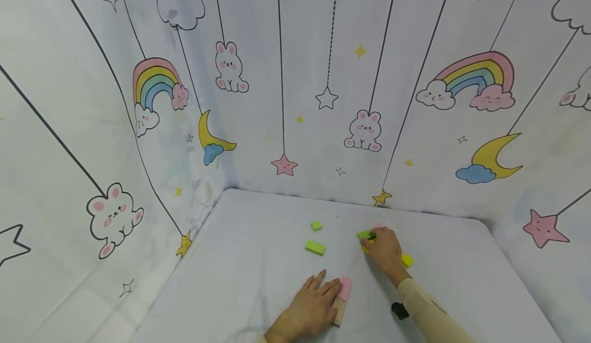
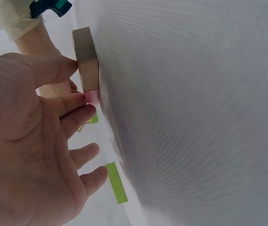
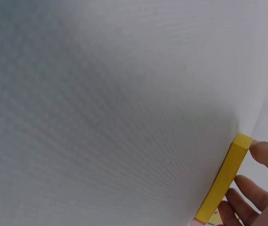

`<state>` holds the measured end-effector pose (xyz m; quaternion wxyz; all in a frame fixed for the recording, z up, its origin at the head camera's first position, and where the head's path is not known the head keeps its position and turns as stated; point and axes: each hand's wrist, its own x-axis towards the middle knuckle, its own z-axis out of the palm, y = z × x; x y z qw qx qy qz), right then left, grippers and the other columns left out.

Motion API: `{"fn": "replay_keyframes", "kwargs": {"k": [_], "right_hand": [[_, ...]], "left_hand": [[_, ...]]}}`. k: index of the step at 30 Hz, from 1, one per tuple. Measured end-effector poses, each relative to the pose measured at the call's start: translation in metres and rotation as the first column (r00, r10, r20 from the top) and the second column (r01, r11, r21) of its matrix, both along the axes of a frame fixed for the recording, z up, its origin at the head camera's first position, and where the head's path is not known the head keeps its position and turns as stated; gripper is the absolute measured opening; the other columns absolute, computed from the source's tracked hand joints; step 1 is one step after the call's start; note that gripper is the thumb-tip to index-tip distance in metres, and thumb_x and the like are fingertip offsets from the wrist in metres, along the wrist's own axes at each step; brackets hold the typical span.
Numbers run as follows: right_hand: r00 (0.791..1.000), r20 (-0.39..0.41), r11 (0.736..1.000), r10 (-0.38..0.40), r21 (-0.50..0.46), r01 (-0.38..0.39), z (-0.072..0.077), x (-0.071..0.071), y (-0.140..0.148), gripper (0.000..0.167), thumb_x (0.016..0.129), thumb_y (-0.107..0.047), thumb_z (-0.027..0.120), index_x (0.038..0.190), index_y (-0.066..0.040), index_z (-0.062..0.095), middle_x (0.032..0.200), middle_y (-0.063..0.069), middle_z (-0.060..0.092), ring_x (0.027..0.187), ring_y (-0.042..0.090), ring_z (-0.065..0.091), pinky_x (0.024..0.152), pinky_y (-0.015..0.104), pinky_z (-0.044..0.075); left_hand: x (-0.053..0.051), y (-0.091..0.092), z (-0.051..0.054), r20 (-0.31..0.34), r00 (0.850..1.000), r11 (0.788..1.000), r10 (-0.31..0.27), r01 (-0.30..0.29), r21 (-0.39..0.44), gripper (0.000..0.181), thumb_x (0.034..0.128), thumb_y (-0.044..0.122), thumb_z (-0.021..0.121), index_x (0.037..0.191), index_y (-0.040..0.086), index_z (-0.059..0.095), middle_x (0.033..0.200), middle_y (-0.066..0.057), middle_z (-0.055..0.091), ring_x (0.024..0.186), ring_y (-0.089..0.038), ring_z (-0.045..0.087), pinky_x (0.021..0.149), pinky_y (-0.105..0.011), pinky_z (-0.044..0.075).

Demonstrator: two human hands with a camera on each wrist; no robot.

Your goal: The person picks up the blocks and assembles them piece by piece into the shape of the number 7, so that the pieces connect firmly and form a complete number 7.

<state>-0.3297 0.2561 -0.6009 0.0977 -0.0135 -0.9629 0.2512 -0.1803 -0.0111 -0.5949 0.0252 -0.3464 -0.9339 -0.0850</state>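
Note:
My left hand (image 1: 311,307) lies on the white table with fingers spread and nearly straight. Its thumb touches a bare wooden block (image 2: 87,59), and its index finger touches the pink block (image 1: 344,287) lined up end to end with it. Farther right, my right hand (image 1: 385,250) bends down over a small group of blocks. A long yellow block (image 3: 225,176) is between its thumb, at the near end, and its curled fingers along the side. Just past the fingertips lies a green block (image 1: 365,234); a pink one shows partly behind the hand.
Two green blocks, a larger one (image 1: 315,247) and a smaller one (image 1: 316,225), lie left of the right hand. Yellow also shows (image 1: 407,260) by the right wrist. A dark object (image 1: 399,310) is beside the right sleeve. Patterned cloth walls (image 1: 258,127) surround the table.

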Motion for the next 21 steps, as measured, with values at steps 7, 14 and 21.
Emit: {"fn": "replay_keyframes", "kwargs": {"k": [7, 14, 21], "right_hand": [[1.0, -0.002, 1.0, -0.005, 0.024, 0.005, 0.002, -0.001, -0.001, 0.044, 0.092, -0.031, 0.078, 0.117, 0.004, 0.072, 0.123, 0.024, 0.065, 0.106, 0.036, 0.057, 0.096, 0.054, 0.05], [1.0, -0.005, 0.999, -0.012, 0.038, 0.013, 0.006, 0.002, -0.003, 0.042, 0.091, -0.031, 0.08, 0.114, 0.004, 0.073, 0.118, 0.023, 0.067, 0.105, 0.038, 0.06, 0.095, 0.055, 0.051], [1.0, 0.019, 0.999, -0.011, 0.037, 0.011, 0.004, 0.002, -0.003, 0.042, 0.091, -0.031, 0.08, 0.114, 0.003, 0.074, 0.116, 0.021, 0.067, 0.103, 0.035, 0.06, 0.094, 0.053, 0.052]], "left_hand": [[-0.001, 0.0, -0.005, -0.046, 0.999, 1.0, -0.007, 0.008, 0.011, 0.055, 0.1036, 0.039, 0.054, 0.155, 0.018, 0.051, 0.159, 0.007, 0.049, 0.151, -0.032, 0.039, 0.116, -0.052, 0.041], [0.003, -0.001, 0.006, 0.015, 1.0, 1.0, 0.001, -0.001, 0.016, 0.055, 0.1043, 0.037, 0.054, 0.155, 0.018, 0.05, 0.159, 0.006, 0.048, 0.151, -0.032, 0.037, 0.118, -0.052, 0.039], [0.003, -0.001, 0.003, 0.005, 1.0, 1.0, 0.003, -0.004, 0.013, 0.055, 0.1044, 0.039, 0.053, 0.155, 0.018, 0.05, 0.159, 0.007, 0.048, 0.152, -0.032, 0.037, 0.118, -0.052, 0.039]]}}
